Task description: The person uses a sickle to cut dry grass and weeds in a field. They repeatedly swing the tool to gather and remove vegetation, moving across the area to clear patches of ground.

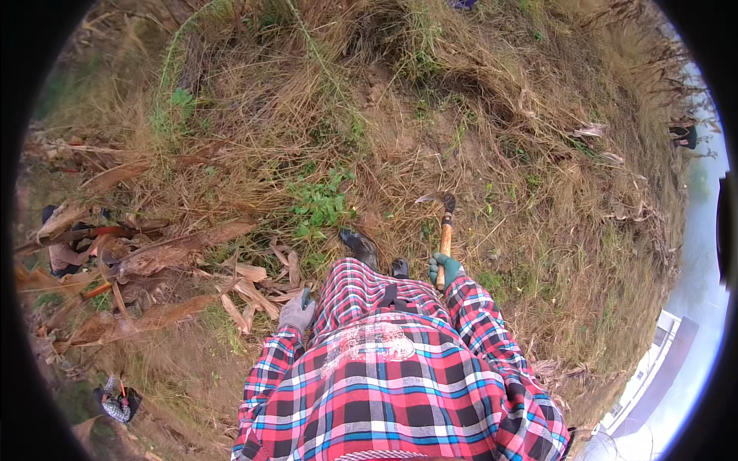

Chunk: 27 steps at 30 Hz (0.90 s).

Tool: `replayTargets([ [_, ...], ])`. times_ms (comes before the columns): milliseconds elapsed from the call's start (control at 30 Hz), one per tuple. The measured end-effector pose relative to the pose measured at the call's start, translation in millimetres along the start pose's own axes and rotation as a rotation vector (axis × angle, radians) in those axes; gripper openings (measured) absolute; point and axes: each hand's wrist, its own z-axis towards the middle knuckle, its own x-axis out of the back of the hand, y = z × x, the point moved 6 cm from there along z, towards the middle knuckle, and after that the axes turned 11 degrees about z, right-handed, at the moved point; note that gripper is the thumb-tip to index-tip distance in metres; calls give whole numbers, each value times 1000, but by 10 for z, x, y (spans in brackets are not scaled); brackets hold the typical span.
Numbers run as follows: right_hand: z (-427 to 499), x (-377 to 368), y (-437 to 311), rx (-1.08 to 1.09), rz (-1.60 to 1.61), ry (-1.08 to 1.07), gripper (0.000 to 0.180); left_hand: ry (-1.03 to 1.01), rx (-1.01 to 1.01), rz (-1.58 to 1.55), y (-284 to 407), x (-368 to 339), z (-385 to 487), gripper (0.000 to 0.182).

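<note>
In a green-coated work glove, my right hand [444, 267] is closed around the wooden handle of a sickle [447, 230]. The sickle's curved blade [429, 197] points to the left over dry grass. My left hand [297, 311], in a grey glove with a green palm side, hangs beside my plaid garment [369, 357]; no object shows in it, and its fingers are partly turned away. Two dark boots [362, 249] stand on the grassy ground, just below the hem. A leafy green weed [320, 203] grows ahead of the left boot.
Dry broad leaves and stalks [179, 250] lie to the left. One person [69, 253] is partly hidden behind them, another person [118, 400] is at the lower left. Matted dry grass [473, 75] lies ahead. A white building [646, 371] stands at the far right.
</note>
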Motion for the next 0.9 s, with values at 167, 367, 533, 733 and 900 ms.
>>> replayTargets([
  [167, 84, 803, -34, 2, 12, 117, 7, 123, -20, 40, 31, -334, -304, 59],
  [367, 7, 1234, -397, 176, 68, 311, 8, 245, -57, 175, 178, -515, -380, 58],
  [533, 259, 1610, -783, 424, 181, 201, 14, 113, -140, 329, -52, -928, -158, 57],
  [733, 1366, 1886, -867, 697, 444, 320, 24, -171, -243, 488, -786, -2142, 6, 63],
  [900, 2064, 207, 1560, 497, 429, 195, 25, -350, -221, 488, -1438, -3110, -188, 62],
])
